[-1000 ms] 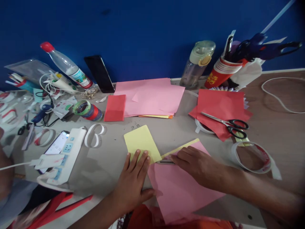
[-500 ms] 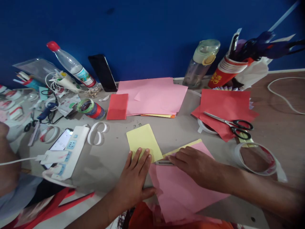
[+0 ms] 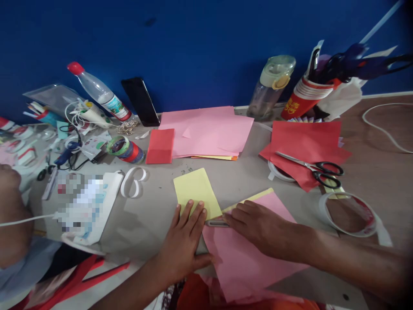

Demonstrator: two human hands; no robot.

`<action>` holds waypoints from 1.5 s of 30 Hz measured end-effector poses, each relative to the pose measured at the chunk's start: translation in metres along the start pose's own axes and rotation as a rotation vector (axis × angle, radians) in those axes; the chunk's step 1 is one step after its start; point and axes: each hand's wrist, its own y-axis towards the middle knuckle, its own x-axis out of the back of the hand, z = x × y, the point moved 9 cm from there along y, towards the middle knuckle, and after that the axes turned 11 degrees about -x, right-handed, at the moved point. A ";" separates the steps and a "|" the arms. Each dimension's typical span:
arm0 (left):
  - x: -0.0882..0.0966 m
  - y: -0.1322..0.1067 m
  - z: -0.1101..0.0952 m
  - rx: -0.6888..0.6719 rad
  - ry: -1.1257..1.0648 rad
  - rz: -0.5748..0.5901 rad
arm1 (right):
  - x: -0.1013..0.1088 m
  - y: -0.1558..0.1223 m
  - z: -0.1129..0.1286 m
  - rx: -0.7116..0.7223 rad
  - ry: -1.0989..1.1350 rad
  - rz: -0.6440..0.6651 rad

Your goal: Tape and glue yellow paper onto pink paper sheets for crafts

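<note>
A small sheet [image 3: 195,189] lies before the paper stack [image 3: 209,131], left of scissors [image 3: 312,166].

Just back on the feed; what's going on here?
A person's left hand lies flat, fingers on a yellow sheet. The right hand holds a slim pale tool over a pink sheet, its tip near the left fingers. Black-handled scissors rest on red paper to the right.

My left hand [image 3: 185,243] lies palm down, fingers fanned forward and thumb out to the right, while my right hand [image 3: 253,221], bare forearm [image 3: 342,254] slanting inward, keeps its fingers curled.
</note>
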 end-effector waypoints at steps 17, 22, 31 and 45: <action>0.007 -0.006 0.007 -0.101 0.009 -0.002 | -0.003 -0.004 -0.011 -0.009 0.084 0.002; 0.019 -0.013 0.017 -0.155 -0.028 -0.007 | -0.008 -0.008 -0.024 -0.031 0.097 0.016; 0.038 0.009 0.020 -0.323 -0.079 -0.112 | 0.014 -0.033 -0.061 -0.197 0.148 0.032; 0.045 0.025 0.023 -0.363 -0.024 -0.103 | -0.002 -0.047 -0.078 -0.773 0.913 0.016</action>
